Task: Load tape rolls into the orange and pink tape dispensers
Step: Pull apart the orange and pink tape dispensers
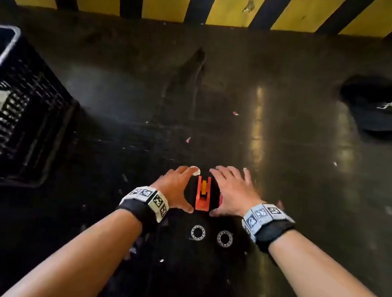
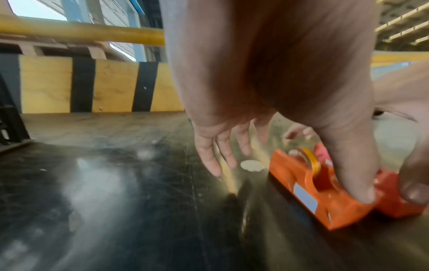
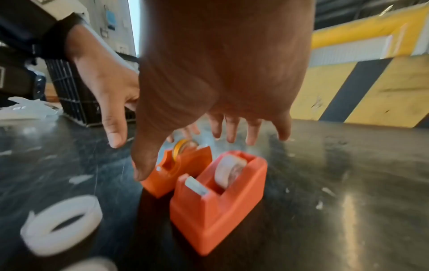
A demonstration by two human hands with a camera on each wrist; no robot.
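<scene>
A: Where is the orange dispenser (image 1: 202,194)?
B: Between the left hand (image 1: 176,188) and right hand (image 1: 233,194); both have straight fingers.
A: And the two rolls (image 1: 198,232)?
B: On the table (image 1: 288,161), just behind the thumbs, side by side.

Dim scene, glare streaks on tabletop (image 1: 256,121), motion-blurred wrist views, warped edges.

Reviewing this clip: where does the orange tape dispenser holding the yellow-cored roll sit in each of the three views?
Head: orange dispenser low centre, between the left hand and right hand.
Left wrist: lower right, under the thumb.
Right wrist: centre, behind the other dispenser.
Shared landmark: the yellow-cored roll, visible in all three.
</scene>
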